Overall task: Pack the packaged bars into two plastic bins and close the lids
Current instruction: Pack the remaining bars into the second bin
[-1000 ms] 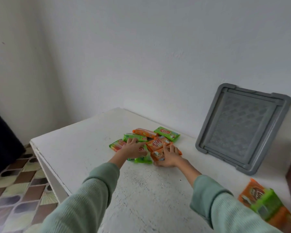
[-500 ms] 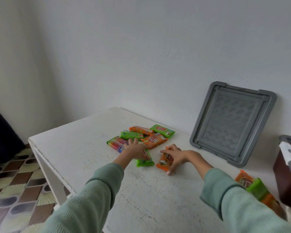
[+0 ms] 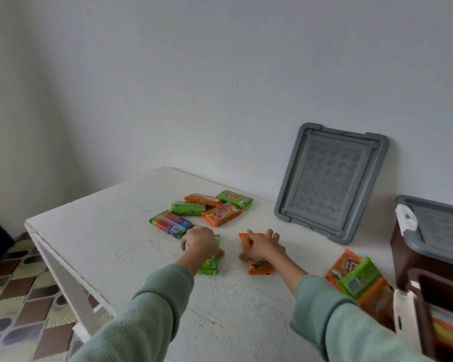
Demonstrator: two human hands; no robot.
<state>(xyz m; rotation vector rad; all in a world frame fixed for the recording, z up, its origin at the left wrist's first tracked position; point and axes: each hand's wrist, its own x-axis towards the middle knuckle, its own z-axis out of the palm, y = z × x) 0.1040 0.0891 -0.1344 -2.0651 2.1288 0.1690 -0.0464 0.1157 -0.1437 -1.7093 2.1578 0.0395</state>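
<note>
My left hand point(image 3: 202, 244) is gripping a green bar point(image 3: 210, 266), my right hand point(image 3: 262, 248) an orange bar point(image 3: 259, 269); both bars are pointing towards me, the open bin point(image 3: 422, 307) lying rightward, nearer my right hand

Two bars pulled out of the pile

The left hand point(image 3: 200, 242) and right hand point(image 3: 263, 248) drew back from the pile point(image 3: 221, 214) toward the person and moved apart, the left gripping a green bar point(image 3: 209, 265), the right an orange bar point(image 3: 259, 267). Both bars ended clear of the rest, and the striped bar point(image 3: 171, 223), partly covered before, lay in full view.
</note>
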